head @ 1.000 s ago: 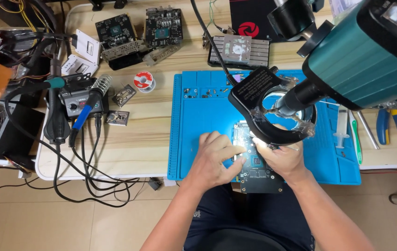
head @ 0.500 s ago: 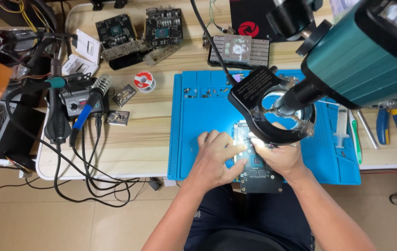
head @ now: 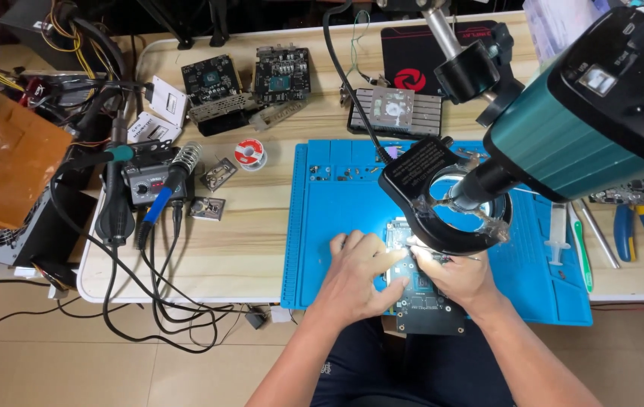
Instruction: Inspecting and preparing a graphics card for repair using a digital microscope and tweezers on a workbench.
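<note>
Low in the middle of the frame, the left hand (head: 356, 275) lies flat on a dark circuit board (head: 427, 305), fingers spread and pressed down on its left part, pinching nothing. Just right of it, the right hand (head: 461, 277) rests on the same board with fingers curled toward a brightly lit spot. Whether they pinch a small tool or part cannot be told, because the glare and the black ring light (head: 442, 200) above hide the fingertips. The board's upper half lies under that ring and both hands. Its lower edge hangs past the near edge of the blue work mat (head: 322, 249) and over the person's lap.

The teal microscope body (head: 585, 128) fills the upper right and is cut off by the frame, covering part of the mat and the table behind it. Bare mat shows left of the left hand and right of the right hand, out to a syringe (head: 557, 234) and pliers (head: 642, 230) at the right edge. Left of the mat, bare wooden table (head: 254, 241) runs to a soldering station (head: 148, 185) with trailing black cables. Two more circuit boards (head: 250, 79) lie at upper centre, well apart from the hands. An orange sheet (head: 1, 169) at the left is partly out of frame.
</note>
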